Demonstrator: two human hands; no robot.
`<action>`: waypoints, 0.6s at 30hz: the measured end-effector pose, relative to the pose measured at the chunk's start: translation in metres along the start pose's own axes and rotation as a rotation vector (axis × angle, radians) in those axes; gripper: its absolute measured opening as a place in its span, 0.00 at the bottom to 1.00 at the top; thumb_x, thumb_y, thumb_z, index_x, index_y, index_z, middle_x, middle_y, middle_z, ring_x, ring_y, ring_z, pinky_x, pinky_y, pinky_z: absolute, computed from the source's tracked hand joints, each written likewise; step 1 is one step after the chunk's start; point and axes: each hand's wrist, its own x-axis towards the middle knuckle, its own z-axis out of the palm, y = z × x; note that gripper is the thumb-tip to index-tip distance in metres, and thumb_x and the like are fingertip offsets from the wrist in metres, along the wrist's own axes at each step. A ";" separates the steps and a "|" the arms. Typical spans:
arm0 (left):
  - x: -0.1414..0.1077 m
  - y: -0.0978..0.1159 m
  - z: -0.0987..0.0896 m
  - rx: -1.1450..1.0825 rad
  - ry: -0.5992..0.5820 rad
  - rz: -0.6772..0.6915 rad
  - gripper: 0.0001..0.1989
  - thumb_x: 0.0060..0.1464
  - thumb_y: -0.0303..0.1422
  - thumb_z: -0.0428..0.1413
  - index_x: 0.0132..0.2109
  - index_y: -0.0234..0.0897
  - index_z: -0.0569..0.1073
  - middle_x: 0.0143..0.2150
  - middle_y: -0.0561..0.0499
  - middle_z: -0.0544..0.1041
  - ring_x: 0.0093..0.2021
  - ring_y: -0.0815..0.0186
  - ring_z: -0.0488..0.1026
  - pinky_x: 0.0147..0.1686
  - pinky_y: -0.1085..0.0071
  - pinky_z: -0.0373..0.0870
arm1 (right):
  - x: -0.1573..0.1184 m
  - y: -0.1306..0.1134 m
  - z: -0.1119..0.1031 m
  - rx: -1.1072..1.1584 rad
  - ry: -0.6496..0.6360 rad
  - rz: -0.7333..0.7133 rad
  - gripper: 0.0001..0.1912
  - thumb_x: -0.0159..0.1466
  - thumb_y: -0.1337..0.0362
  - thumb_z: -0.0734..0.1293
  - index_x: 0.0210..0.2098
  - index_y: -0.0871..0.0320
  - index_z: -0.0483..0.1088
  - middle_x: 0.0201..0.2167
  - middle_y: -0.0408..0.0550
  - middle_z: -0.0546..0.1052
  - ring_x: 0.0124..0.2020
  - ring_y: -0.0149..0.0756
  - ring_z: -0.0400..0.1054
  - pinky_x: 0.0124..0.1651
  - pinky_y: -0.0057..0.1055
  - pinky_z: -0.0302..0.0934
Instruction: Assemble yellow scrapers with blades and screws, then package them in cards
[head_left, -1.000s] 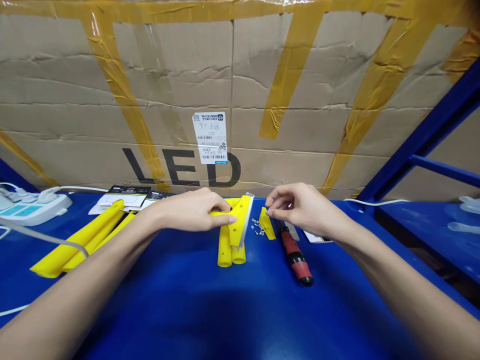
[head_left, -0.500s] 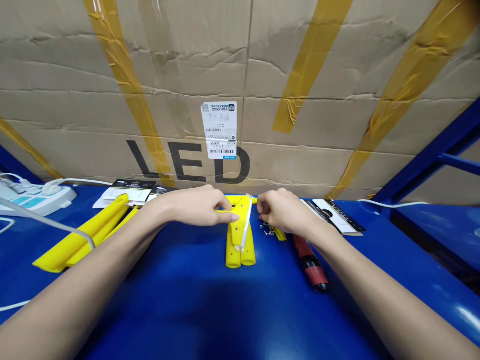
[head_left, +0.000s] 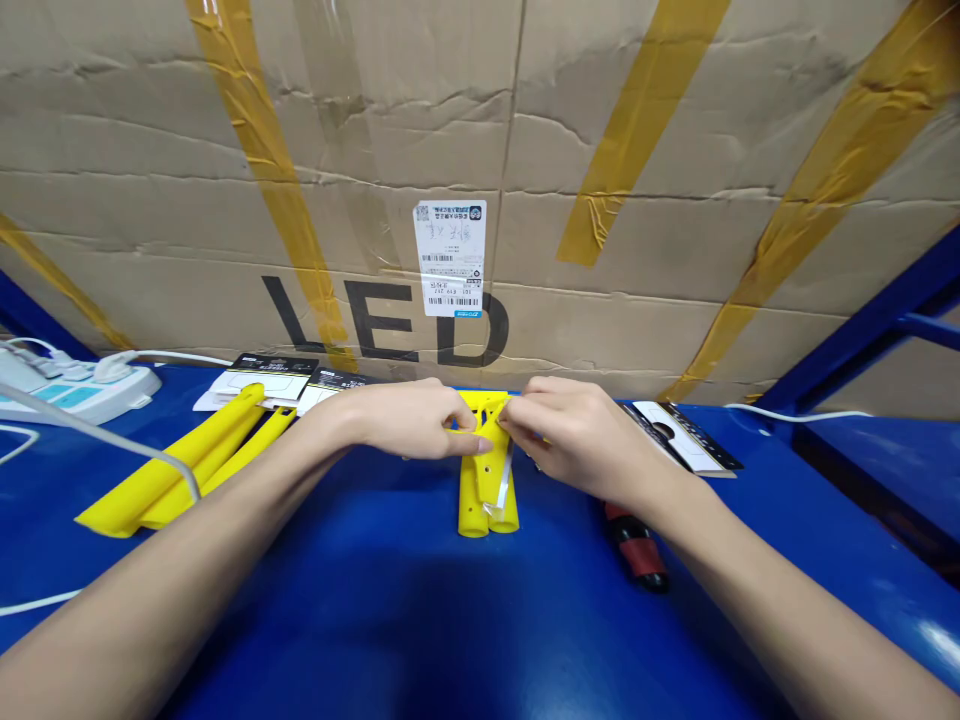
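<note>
The yellow plastic bracket assembly (head_left: 487, 480) sits pinned under your left hand (head_left: 409, 420). Your right hand (head_left: 577, 430) has come across from the small screws, fingertips pinched narrow against its top edge.

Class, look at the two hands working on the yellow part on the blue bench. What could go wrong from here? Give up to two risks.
Both the left hand and the right hand pinch the yellow part at its far end only; its near end could swing or tip. The red-handled screwdriver lies right under the right forearm, so a drawn-back arm might knock it and set it rolling along the blue bench.
</note>
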 end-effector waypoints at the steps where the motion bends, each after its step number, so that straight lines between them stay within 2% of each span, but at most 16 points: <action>1: 0.000 0.000 -0.001 -0.010 -0.006 0.014 0.24 0.63 0.51 0.47 0.28 0.38 0.69 0.22 0.55 0.67 0.21 0.69 0.61 0.22 0.71 0.52 | 0.001 -0.003 0.000 -0.081 -0.004 -0.065 0.15 0.69 0.75 0.60 0.26 0.57 0.66 0.22 0.44 0.69 0.25 0.34 0.58 0.30 0.32 0.48; 4: -0.002 -0.001 -0.003 -0.059 -0.031 0.015 0.24 0.63 0.50 0.47 0.27 0.38 0.68 0.19 0.56 0.65 0.20 0.69 0.62 0.22 0.72 0.54 | 0.002 -0.010 -0.001 -0.199 -0.027 -0.180 0.16 0.69 0.77 0.58 0.28 0.58 0.68 0.23 0.46 0.72 0.27 0.37 0.59 0.31 0.35 0.49; 7: -0.003 -0.005 -0.004 -0.125 -0.043 -0.001 0.23 0.62 0.51 0.49 0.28 0.39 0.68 0.18 0.56 0.68 0.20 0.69 0.65 0.23 0.72 0.56 | -0.002 -0.012 -0.001 -0.157 -0.060 -0.170 0.12 0.68 0.76 0.60 0.31 0.58 0.68 0.27 0.48 0.75 0.29 0.38 0.62 0.34 0.35 0.52; 10: -0.002 -0.008 -0.004 -0.174 -0.052 0.005 0.24 0.62 0.52 0.50 0.28 0.38 0.68 0.19 0.55 0.69 0.21 0.68 0.66 0.24 0.72 0.57 | -0.008 -0.010 -0.001 0.025 -0.077 0.010 0.09 0.65 0.75 0.61 0.31 0.57 0.66 0.28 0.47 0.73 0.29 0.37 0.64 0.34 0.33 0.54; 14: -0.001 -0.010 -0.002 -0.161 -0.086 -0.033 0.25 0.61 0.54 0.49 0.28 0.39 0.68 0.19 0.55 0.69 0.20 0.68 0.65 0.24 0.72 0.57 | -0.014 0.002 -0.002 0.275 -0.047 0.393 0.11 0.60 0.74 0.64 0.29 0.54 0.57 0.27 0.42 0.72 0.30 0.34 0.66 0.35 0.29 0.55; 16: -0.001 -0.009 -0.001 -0.145 -0.104 -0.047 0.25 0.60 0.54 0.50 0.27 0.39 0.68 0.19 0.55 0.70 0.20 0.68 0.66 0.24 0.72 0.57 | -0.016 0.008 -0.001 0.270 -0.148 0.493 0.14 0.59 0.73 0.66 0.28 0.53 0.55 0.26 0.42 0.72 0.31 0.35 0.66 0.35 0.29 0.54; 18: 0.000 -0.009 -0.001 -0.131 -0.106 -0.047 0.25 0.60 0.54 0.50 0.27 0.39 0.68 0.19 0.55 0.70 0.20 0.68 0.66 0.24 0.71 0.57 | -0.018 0.012 0.002 0.224 -0.309 0.514 0.14 0.58 0.72 0.67 0.26 0.54 0.56 0.25 0.42 0.71 0.30 0.35 0.65 0.34 0.29 0.52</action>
